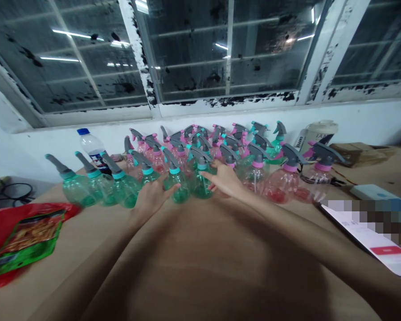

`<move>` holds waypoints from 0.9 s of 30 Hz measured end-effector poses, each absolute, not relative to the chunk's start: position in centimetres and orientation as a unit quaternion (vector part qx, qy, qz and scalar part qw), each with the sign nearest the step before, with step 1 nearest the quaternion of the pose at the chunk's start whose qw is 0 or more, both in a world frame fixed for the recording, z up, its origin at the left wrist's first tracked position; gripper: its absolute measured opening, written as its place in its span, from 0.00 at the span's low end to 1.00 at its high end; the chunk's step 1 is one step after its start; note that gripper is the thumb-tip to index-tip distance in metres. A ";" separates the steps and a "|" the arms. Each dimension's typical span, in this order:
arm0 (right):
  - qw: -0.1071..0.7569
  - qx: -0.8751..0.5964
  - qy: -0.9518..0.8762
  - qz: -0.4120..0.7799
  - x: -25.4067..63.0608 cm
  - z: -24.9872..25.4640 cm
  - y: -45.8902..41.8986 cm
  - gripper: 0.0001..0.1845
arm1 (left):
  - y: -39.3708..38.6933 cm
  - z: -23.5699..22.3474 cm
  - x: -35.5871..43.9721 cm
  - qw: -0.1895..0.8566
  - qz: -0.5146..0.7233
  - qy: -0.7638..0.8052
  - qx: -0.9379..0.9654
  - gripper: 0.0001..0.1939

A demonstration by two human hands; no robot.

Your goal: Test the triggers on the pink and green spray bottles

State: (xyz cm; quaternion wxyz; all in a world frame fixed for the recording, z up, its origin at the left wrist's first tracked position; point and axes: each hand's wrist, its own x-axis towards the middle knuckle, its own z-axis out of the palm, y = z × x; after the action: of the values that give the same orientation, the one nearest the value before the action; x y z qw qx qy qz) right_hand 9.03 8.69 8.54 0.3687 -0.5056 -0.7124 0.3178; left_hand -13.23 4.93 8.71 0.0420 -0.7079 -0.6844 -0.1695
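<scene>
My left hand (pixel 153 194) is at the front row of spray bottles, thumb apart from the fingers. Its thumb reaches to a green spray bottle (pixel 180 191) with a turquoise collar and grey trigger head. I cannot tell how firmly it touches. My right hand (pixel 225 179) lies against the right side of another green spray bottle (pixel 200 185), its fingers spread. Some fingertips are hidden among the bottles. Right of it stand clear pink spray bottles (pixel 277 189) with pink collars; more green spray bottles (pixel 83 191) line the left.
Behind the front row are several more spray bottles (pixel 157 158). A blue-capped drink bottle (pixel 90 145) stands back left, a red and green snack packet (pixel 30 236) lies left. At right are a phone or tablet (pixel 357 223), a white tub (pixel 321 133) and a brown package (pixel 361 154).
</scene>
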 end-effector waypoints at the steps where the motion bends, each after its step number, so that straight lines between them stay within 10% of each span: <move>1: 0.361 -0.509 -0.713 0.320 8.8 8.6 8.8 0.33 | 5.3 8.7 -13.4 0.035 -0.170 -0.683 -0.709 0.29; 27: 0.262 -0.546 -0.796 -0.018 12.2 7.8 -2.5 0.33 | -7.1 2.9 -8.3 -0.165 -0.326 -0.549 -0.752 0.20</move>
State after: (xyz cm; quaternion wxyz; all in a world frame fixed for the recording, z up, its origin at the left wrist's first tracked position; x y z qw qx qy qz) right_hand 12.18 -2.55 7.83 0.2616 -0.5461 -0.7956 -0.0182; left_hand -8.30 -7.14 2.92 -0.1646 -0.7516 -0.5491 -0.3262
